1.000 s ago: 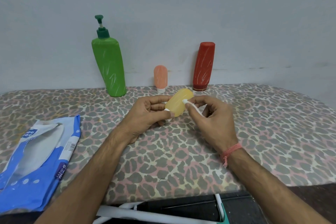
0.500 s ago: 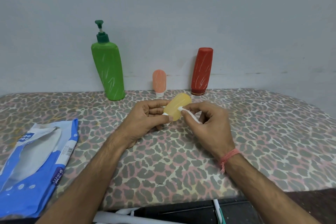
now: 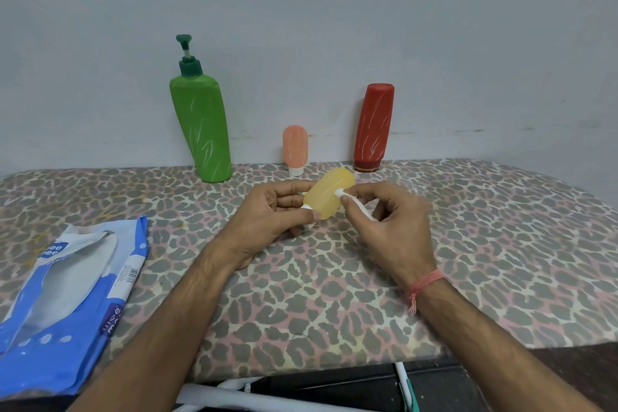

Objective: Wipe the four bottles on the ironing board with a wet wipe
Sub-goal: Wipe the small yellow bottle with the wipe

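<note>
Since a second ago the hands have barely shifted on the ironing board [image 3: 501, 244]; the head view has tipped so the three standing bottles sit lower in frame, and the wipe's contact point has crept slightly along the yellow bottle.

Left hand [image 3: 267, 221]: fingers curled round the cap end of the yellow bottle [image 3: 329, 197], thumb pinching near the white cap. The bottle is held off the board, tilted, base pointing away and to the right.

Right hand [image 3: 391, 227]: fingers closed narrowly, pinching a twisted wet wipe [image 3: 351, 202]; its tip touches the near side of the bottle. The other fingers are loosely curled and hold nothing else that I can see.

Green pump bottle [image 3: 200, 130], small orange bottle [image 3: 295, 149] and red bottle [image 3: 374, 127] stand along the wall at the back of the board, apart from the hands. The wipe packet [image 3: 67, 304] lies at left.

Judgement: wiping of one bottle is under way, three apparently remaining. To do it well, open the wipe flatter for wider contact, rotate the bottle with the left hand, and cover the base and cap too. The smooth plastic may slip when wet, so keep the pinch firm.
</note>
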